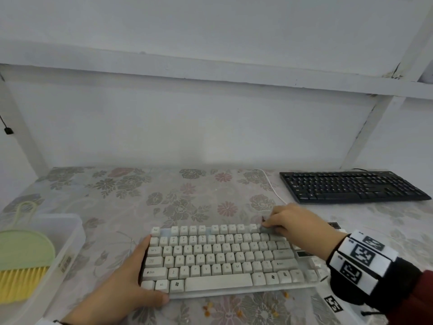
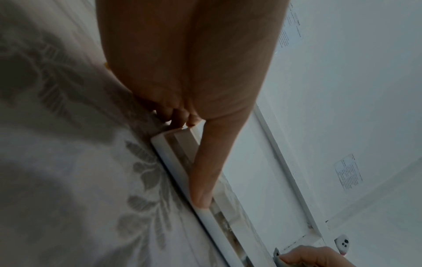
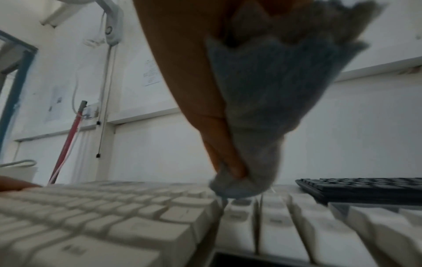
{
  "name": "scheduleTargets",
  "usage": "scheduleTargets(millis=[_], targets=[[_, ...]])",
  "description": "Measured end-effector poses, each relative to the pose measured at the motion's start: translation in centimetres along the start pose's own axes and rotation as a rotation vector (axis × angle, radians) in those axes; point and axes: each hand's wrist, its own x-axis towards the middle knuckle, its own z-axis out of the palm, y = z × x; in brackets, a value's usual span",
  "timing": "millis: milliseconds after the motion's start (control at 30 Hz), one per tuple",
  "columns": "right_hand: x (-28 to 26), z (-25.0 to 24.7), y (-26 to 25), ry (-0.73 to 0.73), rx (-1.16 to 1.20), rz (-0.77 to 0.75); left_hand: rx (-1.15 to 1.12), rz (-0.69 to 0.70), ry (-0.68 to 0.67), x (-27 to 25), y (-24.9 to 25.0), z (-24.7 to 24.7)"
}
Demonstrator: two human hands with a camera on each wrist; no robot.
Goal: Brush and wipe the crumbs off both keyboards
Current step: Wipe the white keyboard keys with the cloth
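A white keyboard (image 1: 220, 259) lies on the flowered tablecloth near the front edge. My left hand (image 1: 131, 277) grips its left end, thumb along the front rim and fingers (image 2: 180, 115) curled round the corner. My right hand (image 1: 288, 222) pinches a grey cloth (image 3: 260, 101) and presses its bunched tip (image 1: 269, 229) onto the top row of keys at the right. A black keyboard (image 1: 351, 186) sits at the back right, untouched. Orange crumbs (image 1: 234, 311) lie on the tablecloth in front of the white keyboard.
A clear plastic box (image 1: 68, 238) at the left holds a green hand brush with yellow bristles (image 1: 23, 266). A white cable (image 1: 271, 186) runs from the back toward the white keyboard. The wall stands close behind the table.
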Motion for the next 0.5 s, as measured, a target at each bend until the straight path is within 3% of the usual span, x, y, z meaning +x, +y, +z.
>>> scheduleTargets(millis=[233,367,500], targets=[[-0.5,-0.5,2.8,0.084,-0.001,0.135,0.013,0.002,-0.011,0.2,-0.5,-0.4],[0.1,-0.1,1.0,0.101,0.15,-0.003,0.025,0.004,-0.013,0.1,-0.4,-0.5],[0.2,1.0,-0.9,0.052,0.068,-0.105,0.015,0.016,-0.015,0.1,-0.4,-0.5]])
